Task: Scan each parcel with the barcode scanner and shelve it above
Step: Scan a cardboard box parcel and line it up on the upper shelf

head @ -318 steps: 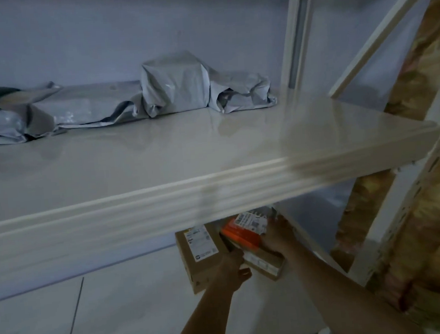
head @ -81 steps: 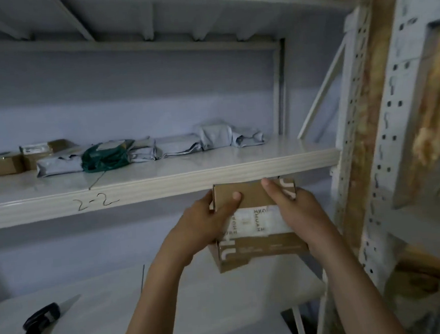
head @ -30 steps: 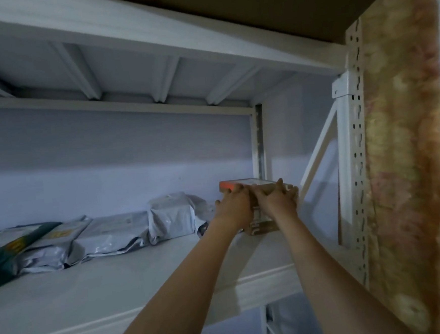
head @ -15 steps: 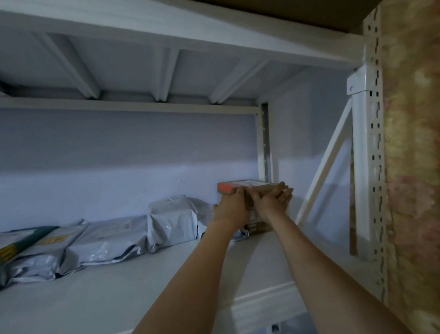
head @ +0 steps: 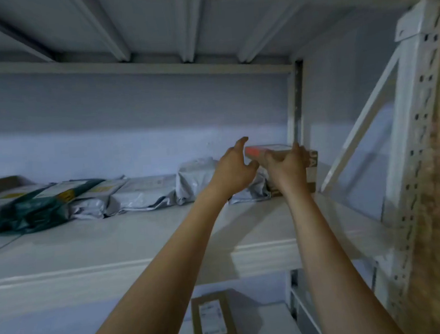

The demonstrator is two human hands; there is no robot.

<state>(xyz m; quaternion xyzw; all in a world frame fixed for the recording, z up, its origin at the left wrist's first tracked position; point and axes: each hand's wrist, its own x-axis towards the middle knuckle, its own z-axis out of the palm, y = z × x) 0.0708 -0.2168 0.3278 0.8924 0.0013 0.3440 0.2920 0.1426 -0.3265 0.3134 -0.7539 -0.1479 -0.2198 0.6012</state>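
Shelving of pale boards on white perforated posts fills the dim room; its upper shelf (head: 114,243) carries grey mailer bags (head: 147,192). At its right end, 2 stacked boxes (head: 311,169): right hand (head: 287,169) grips them, left hand (head: 233,171) hovers beside, fingers spread.

Brown box (head: 312,168) half behind hands (head: 286,168)

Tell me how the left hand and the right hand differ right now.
The left hand is off the stacked boxes, fingers loosely spread in the air; the right hand rests against the cardboard box under the orange-edged box. The left hand is in front of the grey mailer bags; the right hand is nearer the shelf's corner post. Both reach up over the same shelf.
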